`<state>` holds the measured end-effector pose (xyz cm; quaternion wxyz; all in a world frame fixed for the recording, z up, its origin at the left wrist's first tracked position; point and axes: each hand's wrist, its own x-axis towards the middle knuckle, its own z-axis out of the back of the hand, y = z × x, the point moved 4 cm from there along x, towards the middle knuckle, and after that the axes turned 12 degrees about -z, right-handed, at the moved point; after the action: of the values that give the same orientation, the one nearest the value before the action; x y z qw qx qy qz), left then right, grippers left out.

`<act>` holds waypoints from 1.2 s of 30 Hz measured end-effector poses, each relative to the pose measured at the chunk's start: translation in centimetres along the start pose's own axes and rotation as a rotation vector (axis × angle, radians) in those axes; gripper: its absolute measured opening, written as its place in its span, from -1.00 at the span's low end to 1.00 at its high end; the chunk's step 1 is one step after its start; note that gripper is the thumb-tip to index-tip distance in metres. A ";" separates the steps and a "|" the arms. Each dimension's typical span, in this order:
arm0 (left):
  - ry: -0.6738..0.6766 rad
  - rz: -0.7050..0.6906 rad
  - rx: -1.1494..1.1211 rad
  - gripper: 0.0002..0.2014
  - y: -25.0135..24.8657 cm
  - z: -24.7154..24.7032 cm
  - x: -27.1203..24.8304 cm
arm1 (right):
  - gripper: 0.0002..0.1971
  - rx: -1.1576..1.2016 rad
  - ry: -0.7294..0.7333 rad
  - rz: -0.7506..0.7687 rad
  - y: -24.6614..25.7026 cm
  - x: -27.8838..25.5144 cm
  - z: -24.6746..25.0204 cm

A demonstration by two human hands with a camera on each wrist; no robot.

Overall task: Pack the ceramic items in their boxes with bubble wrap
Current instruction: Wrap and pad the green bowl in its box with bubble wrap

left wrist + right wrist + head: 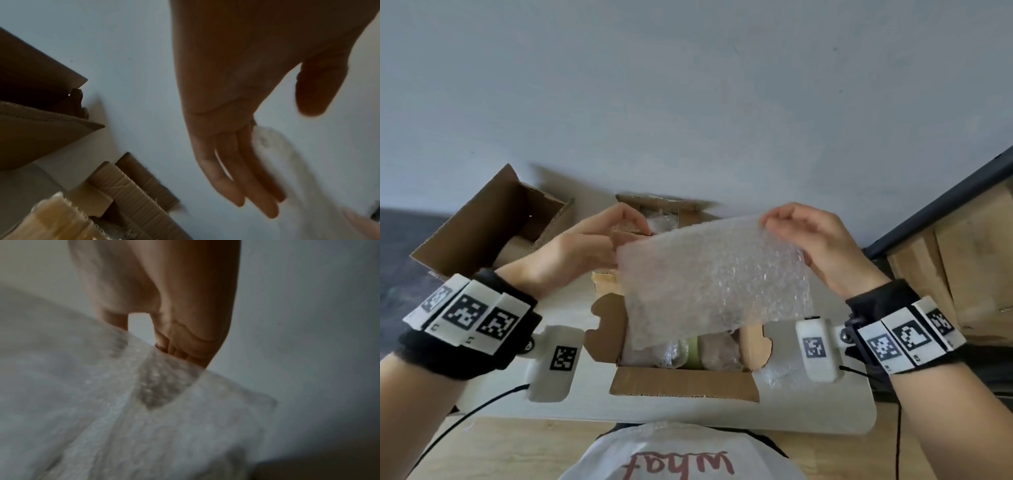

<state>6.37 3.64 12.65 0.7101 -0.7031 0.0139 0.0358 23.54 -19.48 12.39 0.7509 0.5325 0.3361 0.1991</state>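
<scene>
A sheet of bubble wrap (715,281) hangs spread above the open cardboard box (685,382) nearest me. My right hand (794,229) pinches its top right corner; in the right wrist view the fingertips (162,386) show through the bubble wrap (123,426). My left hand (619,236) is at the sheet's top left corner. In the left wrist view its fingers (257,186) lie straight against the bubble wrap (267,142) and the thumb (316,91) stands apart. Inside the near box lie wrapped items and something green (693,349), partly hidden by the sheet.
An open box (493,222) stands at the back left, and another box (661,205) holding bubble wrap at the back centre. A loose piece of bubble wrap (780,373) lies right of the near box on the white table (825,414). Wooden furniture (962,260) stands at the right.
</scene>
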 end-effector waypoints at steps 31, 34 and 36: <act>-0.285 0.392 -0.051 -0.75 11.1 -1.8 -2.2 | -0.63 -0.982 0.228 0.321 -5.6 -3.7 -12.4; -0.312 0.400 0.046 -0.68 13.2 -1.7 -2.0 | -0.60 -1.059 0.299 0.209 -7.8 -2.6 -13.0; -0.268 0.336 0.237 -0.60 14.0 -1.7 -1.9 | -0.56 -1.124 0.353 0.171 -8.9 -2.0 -13.9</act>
<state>3.58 2.02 -1.25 0.7673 -0.5915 0.0402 0.2445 11.70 -14.69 1.79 0.8317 0.0373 0.2549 0.4919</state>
